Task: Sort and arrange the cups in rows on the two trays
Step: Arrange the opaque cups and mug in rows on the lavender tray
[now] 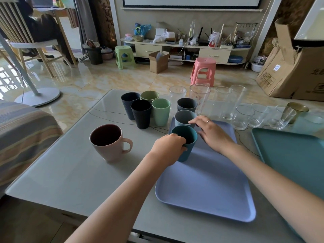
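A teal cup (185,142) is being gripped by the left hand (168,149) at the near-left of the blue tray (206,186); a grey cup (185,119) behind it is being touched by the right hand (213,133), fingers loosely spread; the teal tray (289,155) is lying to the right.

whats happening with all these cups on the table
A person is sorting cups onto trays. Their left hand grips a teal ribbed plastic cup standing on the lavender-blue plastic tray. Their right hand touches the rim of a grey ribbed cup at the tray's far corner. The teal tray on the right holds nothing in view. The other coloured cups, a pink ceramic mug and the clear glasses stand on the table.
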The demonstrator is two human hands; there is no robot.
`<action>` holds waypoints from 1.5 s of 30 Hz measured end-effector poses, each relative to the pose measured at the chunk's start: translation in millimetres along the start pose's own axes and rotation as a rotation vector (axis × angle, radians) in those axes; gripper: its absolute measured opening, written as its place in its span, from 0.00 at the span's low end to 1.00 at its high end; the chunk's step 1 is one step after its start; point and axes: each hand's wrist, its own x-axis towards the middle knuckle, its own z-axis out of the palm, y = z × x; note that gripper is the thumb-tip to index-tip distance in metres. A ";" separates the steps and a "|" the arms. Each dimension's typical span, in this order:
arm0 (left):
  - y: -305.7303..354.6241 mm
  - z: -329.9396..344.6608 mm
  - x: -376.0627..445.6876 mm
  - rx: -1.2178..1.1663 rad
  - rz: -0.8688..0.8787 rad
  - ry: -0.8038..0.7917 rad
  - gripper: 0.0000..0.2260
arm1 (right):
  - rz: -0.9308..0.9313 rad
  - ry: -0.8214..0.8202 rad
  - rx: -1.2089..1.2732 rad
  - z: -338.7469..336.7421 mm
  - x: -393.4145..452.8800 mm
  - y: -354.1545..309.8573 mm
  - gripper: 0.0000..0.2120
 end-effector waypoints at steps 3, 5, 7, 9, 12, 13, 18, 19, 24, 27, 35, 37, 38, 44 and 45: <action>-1.6 0.0 1.1 -0.005 -0.007 -0.004 0.12 | -0.002 0.100 0.001 3.9 10.1 -2.1 0.11; -1.8 -0.6 1.2 0.001 -0.006 -0.007 0.12 | -0.020 0.141 0.005 6.2 17.5 -3.8 0.07; -2.0 -1.8 1.1 0.002 -0.007 -0.017 0.12 | -0.035 0.146 -0.002 7.5 23.1 -6.2 0.06; -3.2 -2.3 1.3 -0.003 -0.010 -0.026 0.12 | -0.054 0.131 -0.008 7.2 25.8 -8.2 0.06; -5.1 -2.3 0.1 0.000 -0.016 -0.027 0.11 | -0.112 0.184 0.008 1.9 23.8 -6.6 0.13; -6.1 -2.4 -0.3 0.000 -0.021 -0.027 0.11 | -0.108 0.251 0.026 -0.9 24.5 -4.3 0.17; -10.7 -5.2 -3.7 -0.016 -0.040 -0.040 0.10 | 0.136 0.224 0.029 -7.5 52.8 20.7 0.25; -11.0 -5.7 -4.2 -0.019 -0.045 -0.042 0.10 | 0.144 0.147 0.001 -5.7 59.0 24.2 0.24; -9.7 -8.9 -2.8 -0.033 -0.052 -0.048 0.11 | 0.163 0.126 -0.041 -4.0 87.4 19.3 0.06; -9.0 -10.0 -2.8 -0.038 -0.052 -0.050 0.11 | 0.158 0.123 -0.051 -4.5 95.6 14.6 0.04; -8.1 -14.5 -7.5 -0.002 -0.051 -0.042 0.10 | 0.128 0.106 -0.016 -2.1 95.7 12.6 0.05; -8.1 -15.9 -8.8 0.023 -0.055 -0.038 0.10 | 0.130 0.096 -0.012 -4.6 92.8 11.9 0.11; -8.0 -17.3 -9.5 0.029 -0.056 -0.039 0.10 | 0.135 0.101 -0.014 -6.2 91.0 10.6 0.15; -12.6 -38.9 -17.5 0.030 -0.061 0.060 0.11 | 0.049 0.258 -0.079 -21.8 100.3 -22.3 0.22; -16.7 -42.3 -19.5 0.021 -0.068 0.086 0.11 | 0.009 0.260 -0.074 -22.0 106.2 -31.7 0.21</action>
